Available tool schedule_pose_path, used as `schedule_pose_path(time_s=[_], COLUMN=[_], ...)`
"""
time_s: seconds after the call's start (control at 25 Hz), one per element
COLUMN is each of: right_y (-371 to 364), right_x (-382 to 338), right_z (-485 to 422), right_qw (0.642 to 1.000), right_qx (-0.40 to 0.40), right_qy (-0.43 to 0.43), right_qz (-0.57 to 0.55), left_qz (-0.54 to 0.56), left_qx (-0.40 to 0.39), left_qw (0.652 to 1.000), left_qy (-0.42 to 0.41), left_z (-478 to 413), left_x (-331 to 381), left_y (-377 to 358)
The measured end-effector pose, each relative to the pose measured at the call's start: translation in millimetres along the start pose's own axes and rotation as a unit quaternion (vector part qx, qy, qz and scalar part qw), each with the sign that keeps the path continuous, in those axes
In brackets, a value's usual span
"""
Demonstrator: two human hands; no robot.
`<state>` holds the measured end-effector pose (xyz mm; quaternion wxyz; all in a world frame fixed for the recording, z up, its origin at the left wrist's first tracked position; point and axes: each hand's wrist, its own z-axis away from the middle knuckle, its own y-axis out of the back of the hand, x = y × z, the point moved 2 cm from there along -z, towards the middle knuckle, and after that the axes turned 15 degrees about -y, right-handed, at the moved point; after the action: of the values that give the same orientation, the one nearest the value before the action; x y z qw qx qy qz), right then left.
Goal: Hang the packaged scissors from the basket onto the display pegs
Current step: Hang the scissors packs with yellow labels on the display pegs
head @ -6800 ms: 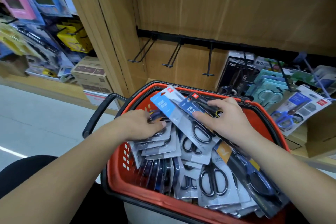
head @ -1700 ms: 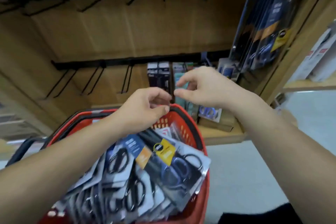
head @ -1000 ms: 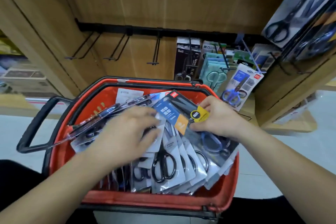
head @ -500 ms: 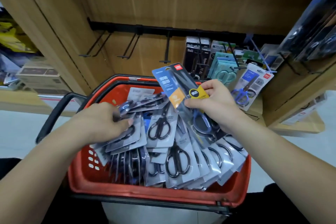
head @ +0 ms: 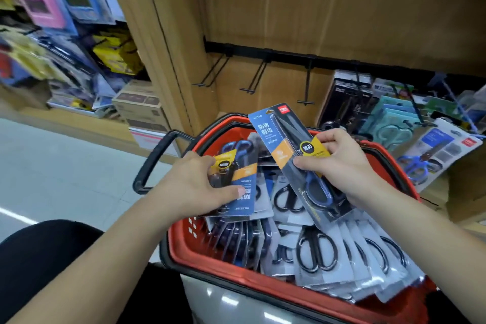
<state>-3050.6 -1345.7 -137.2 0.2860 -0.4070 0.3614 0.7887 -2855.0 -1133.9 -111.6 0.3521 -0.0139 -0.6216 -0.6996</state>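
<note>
The right hand pinches a scissors pack, its hang-hole end pointing at the empty pegs beyond the basket; the left hand grips another pack.

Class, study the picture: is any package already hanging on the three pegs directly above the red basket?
No, the three pegs above the basket jut out bare from the black rail.

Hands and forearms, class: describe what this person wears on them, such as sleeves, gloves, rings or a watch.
The left hand and right hand are bare: no gloves, rings or watch visible. The forearms are uncovered too, with no sleeves in view.
</note>
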Motion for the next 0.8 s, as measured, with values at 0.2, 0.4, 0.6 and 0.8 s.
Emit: schedule_pose_path(time_s=[0.2,0.4,0.6,0.8], right_y=[2,7,7,-6], right_x=[5,-2,-2,1], right_z=[2,3,1,4], right_qw=[0.998,0.996,0.996,0.997], right_qx=[0.033,0.049,0.041,0.018], right_qy=[0.037,0.063,0.058,0.045], right_qz=[-0.023,-0.05,-0.047,-0.056], left_qz=[0.017,-0.029,0.043,-0.044], left_qx=[-0.058,0.033,-0.094,0.006], left_qw=[0.998,0.999,0.994,0.988], left_qy=[0.027,-0.013,-0.038,-0.145], left_z=[-6,-9,0,11], left_x=[-2,-8,-1,15], left_y=[2,23,6,-18])
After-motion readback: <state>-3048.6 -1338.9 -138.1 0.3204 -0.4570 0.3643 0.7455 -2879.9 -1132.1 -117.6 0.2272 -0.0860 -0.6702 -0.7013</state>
